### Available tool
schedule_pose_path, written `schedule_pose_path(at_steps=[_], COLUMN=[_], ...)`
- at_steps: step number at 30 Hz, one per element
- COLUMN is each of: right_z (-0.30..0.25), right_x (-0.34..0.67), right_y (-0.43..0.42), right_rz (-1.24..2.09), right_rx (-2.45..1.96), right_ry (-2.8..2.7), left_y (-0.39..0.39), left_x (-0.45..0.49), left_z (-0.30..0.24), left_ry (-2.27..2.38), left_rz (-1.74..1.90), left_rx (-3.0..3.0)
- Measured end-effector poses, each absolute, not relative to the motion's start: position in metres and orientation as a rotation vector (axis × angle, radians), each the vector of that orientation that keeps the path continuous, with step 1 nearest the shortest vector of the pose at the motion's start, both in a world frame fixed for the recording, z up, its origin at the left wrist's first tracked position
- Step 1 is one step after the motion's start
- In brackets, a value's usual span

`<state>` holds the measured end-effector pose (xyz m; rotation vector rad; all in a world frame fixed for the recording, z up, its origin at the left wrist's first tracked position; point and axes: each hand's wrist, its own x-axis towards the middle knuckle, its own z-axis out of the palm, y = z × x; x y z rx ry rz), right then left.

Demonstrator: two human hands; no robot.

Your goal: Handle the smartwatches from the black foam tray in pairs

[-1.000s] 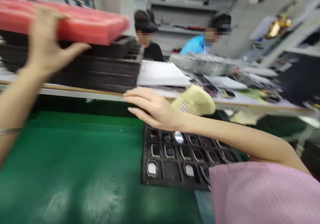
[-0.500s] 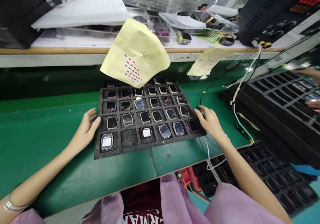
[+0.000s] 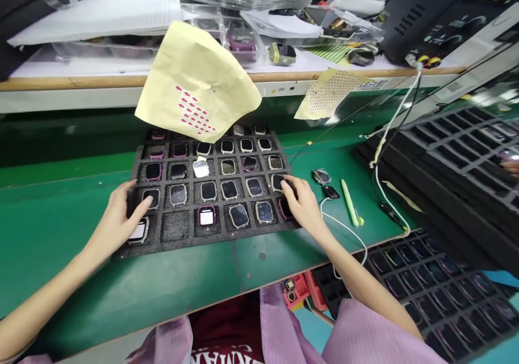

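A black foam tray (image 3: 180,227) with several smartwatch bodies in its cells lies on the green belt (image 3: 60,256) in front of me. My left hand (image 3: 115,220) is curled over the tray's left edge, fingers covering the near-left cells. My right hand (image 3: 302,204) grips the tray's right edge, fingertips on the outer cells. One watch in the front row, a pink-rimmed one (image 3: 206,216), shows a lit white screen. A yellow sticker sheet (image 3: 194,83) with red marks hangs over the tray's back rows and hides part of them.
Right of the tray lie a loose watch body (image 3: 321,176), a green pen (image 3: 348,202) and a white cable (image 3: 346,230). Stacked black trays (image 3: 454,158) fill the right side, another tray (image 3: 425,288) sits lower. A cluttered shelf (image 3: 121,80) runs behind; a second yellow sheet (image 3: 328,93) hangs from it.
My view dropped from the shelf and red tray to the belt. Both hands came down to the foam tray, then closed over its edges; the right hand left the loose watch body.
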<state>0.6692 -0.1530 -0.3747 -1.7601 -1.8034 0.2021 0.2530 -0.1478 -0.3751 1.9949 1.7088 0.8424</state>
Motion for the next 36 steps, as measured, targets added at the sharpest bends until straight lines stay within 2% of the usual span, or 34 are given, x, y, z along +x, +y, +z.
schedule_pose_path(at_steps=[3, 7, 12, 18, 21, 27, 31, 36], right_z=[-0.373, -0.359, -0.341, -0.346, -0.353, -0.376, -0.375, -0.337], right_x=[0.661, 0.651, 0.628, 0.607, 0.606, 0.624, 0.643, 0.646], right_y=[-0.153, -0.162, -0.189, -0.197, -0.192, -0.193, -0.198, -0.189], right_rz=[0.196, 0.059, 0.231, 0.239, 0.291, 1.009, 1.433, 1.667], right_rx=[-1.742, -1.76, -1.632, -1.817, -1.884, -1.572, -1.218, -0.872], right_ry=[-1.84, -1.871, -2.372, -2.299, -2.194, -1.646, -1.124, -1.0], left_y=[-0.154, -0.162, -0.16, -0.16, -0.161, -0.164, -0.148, -0.146], left_x=[0.277, 0.321, 0.339, 0.333, 0.354, 0.411, 0.41, 0.407], left_z=[-0.365, -0.361, -0.367, -0.37, -0.367, -0.369, -0.392, -0.389], left_ry=[1.651, 1.26, 1.095, 0.943, 0.957, 0.974, 1.069, 1.085], left_rz=[0.675, 0.444, 0.417, 0.545, 0.424, -0.024, 0.174, 0.38], left_rx=[2.452, 2.864, 3.074, 3.191, 3.157, 3.09, 2.688, 2.016])
